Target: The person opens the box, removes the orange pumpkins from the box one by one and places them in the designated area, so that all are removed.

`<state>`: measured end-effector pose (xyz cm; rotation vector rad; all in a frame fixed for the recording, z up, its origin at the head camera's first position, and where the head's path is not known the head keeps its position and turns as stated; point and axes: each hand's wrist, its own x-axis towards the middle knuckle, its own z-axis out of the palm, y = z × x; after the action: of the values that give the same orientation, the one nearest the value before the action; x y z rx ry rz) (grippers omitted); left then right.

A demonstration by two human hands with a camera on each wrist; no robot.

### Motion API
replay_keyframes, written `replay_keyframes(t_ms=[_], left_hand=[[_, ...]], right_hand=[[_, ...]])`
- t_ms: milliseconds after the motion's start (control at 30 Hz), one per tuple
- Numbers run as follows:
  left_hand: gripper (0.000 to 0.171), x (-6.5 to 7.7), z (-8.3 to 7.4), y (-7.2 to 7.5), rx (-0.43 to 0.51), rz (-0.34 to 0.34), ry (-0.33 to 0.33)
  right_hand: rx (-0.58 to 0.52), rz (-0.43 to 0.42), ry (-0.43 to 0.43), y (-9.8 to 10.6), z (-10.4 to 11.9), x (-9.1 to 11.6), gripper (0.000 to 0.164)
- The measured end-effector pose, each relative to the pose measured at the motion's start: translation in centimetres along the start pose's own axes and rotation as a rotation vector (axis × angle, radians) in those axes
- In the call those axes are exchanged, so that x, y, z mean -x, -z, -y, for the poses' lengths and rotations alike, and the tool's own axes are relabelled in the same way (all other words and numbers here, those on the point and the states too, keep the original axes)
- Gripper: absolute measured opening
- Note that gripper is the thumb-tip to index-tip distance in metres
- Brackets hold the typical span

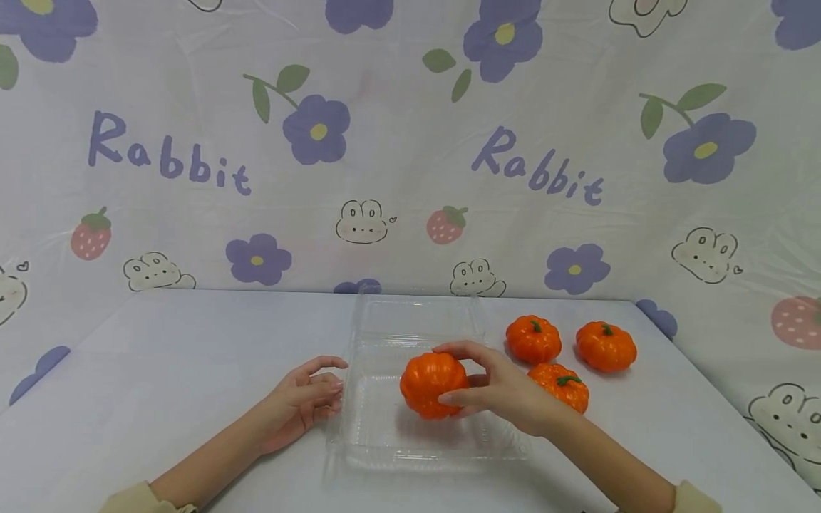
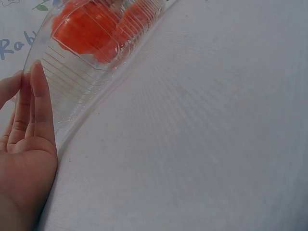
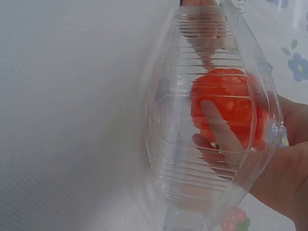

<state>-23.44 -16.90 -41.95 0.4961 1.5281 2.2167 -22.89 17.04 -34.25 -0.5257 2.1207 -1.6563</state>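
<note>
Over the base of an open clear plastic clamshell container (image 1: pixel 378 427), my right hand (image 1: pixel 494 388) holds an orange toy pumpkin (image 1: pixel 431 385) between thumb and fingers. The right wrist view shows this pumpkin (image 3: pixel 224 98) and the fingers of my right hand (image 3: pixel 224 134) through the ribbed container wall (image 3: pixel 192 185). At the container's left side, my left hand (image 1: pixel 308 399) has its fingertips at the rim. In the left wrist view, the thumb and fingers of my left hand (image 2: pixel 31 125) come together at the edge of the clear container (image 2: pixel 72 86).
Several orange pumpkins with green stems are on the white table (image 1: pixel 192 356): one back pumpkin (image 1: pixel 534 340), a right pumpkin (image 1: pixel 606 347), and a nearer pumpkin (image 1: pixel 564 385) partly behind my right hand. The container's lid (image 1: pixel 417 313) lies folded back. A patterned cloth (image 1: pixel 398 164) hangs behind.
</note>
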Motion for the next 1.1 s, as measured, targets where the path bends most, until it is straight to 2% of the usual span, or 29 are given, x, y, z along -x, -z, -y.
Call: replay_keyframes(t_ms=[333,567,867,1100], left_hand=[[0.025,0.1,0.0,0.0,-0.006,0.009,-0.001],[0.025,0.1,-0.2,-0.3,-0.003,0.003,0.001],[0.025,0.1,-0.2,-0.4,-0.001,-0.001,0.007],[0.025,0.0,-0.1,-0.1,-0.011,0.005,0.002]], right_hand=[[-0.031,0.027,0.014,0.4,-0.2,0.5,0.064],[-0.013,-0.013,0.030,0.5,-0.2,0.9,0.062],[-0.054,-0.057,0.027,0.5,0.0,1.0,0.039],[-0.088,-0.028,0.071,0.7,-0.3,0.9,0.036]])
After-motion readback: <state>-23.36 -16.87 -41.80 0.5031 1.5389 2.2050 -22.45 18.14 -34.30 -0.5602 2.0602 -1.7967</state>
